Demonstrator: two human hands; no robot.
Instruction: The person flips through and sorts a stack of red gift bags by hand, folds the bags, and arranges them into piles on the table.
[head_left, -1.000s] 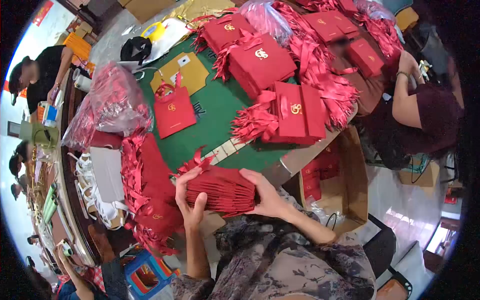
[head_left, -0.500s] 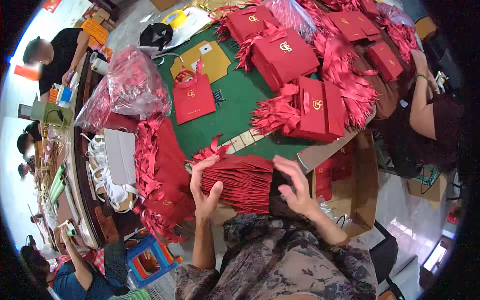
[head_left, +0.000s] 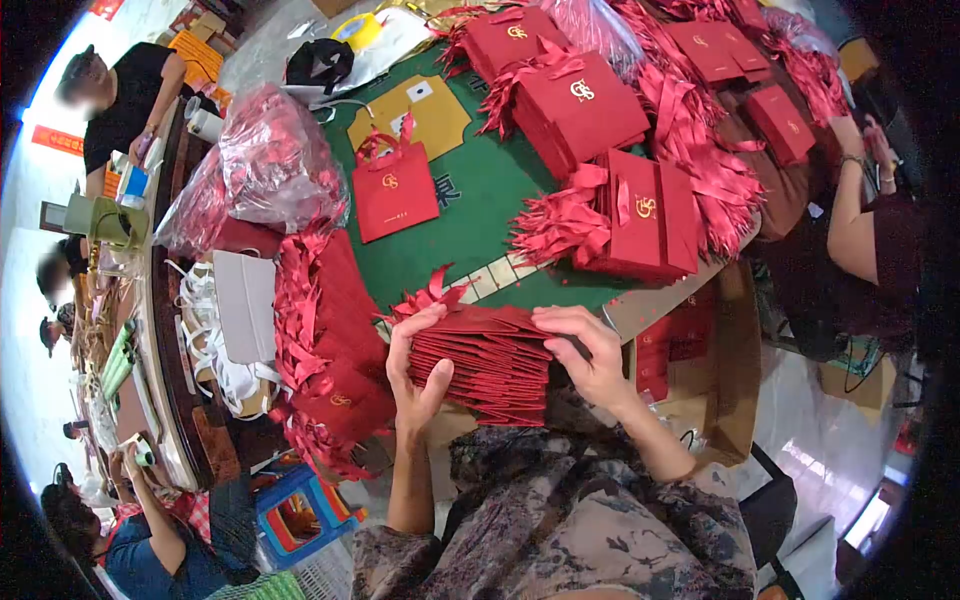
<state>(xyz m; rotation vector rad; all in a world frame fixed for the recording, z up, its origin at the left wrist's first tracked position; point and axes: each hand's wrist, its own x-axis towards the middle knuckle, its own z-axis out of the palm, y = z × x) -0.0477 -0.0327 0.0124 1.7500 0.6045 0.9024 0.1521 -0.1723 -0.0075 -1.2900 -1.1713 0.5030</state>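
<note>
A thick stack of folded red paper bags [head_left: 480, 365] is held at the near edge of the green table [head_left: 470, 215], its layered edges facing me. My left hand [head_left: 415, 375] grips the stack's left end, thumb on the near side and fingers over the top. At the right end, my right hand [head_left: 590, 360] has its fingertips on the upper corner, fingers bent. Red ribbons stick up behind the stack. One red bag with handles [head_left: 395, 195] lies flat beyond it, over a gold panel [head_left: 440, 118].
Bag piles with ribbons [head_left: 640, 215] lie back right, and plastic-wrapped red bundles [head_left: 275, 165] at left. An open cardboard box [head_left: 735, 400] stands below the table's right edge. A co-worker's arm [head_left: 850, 225] is at the right. Other people [head_left: 140, 95] are at the left.
My right hand came off the stack's right end, then returned to touch its upper corner. My left hand kept its grip. The view shifted, so the table appears further right.
</note>
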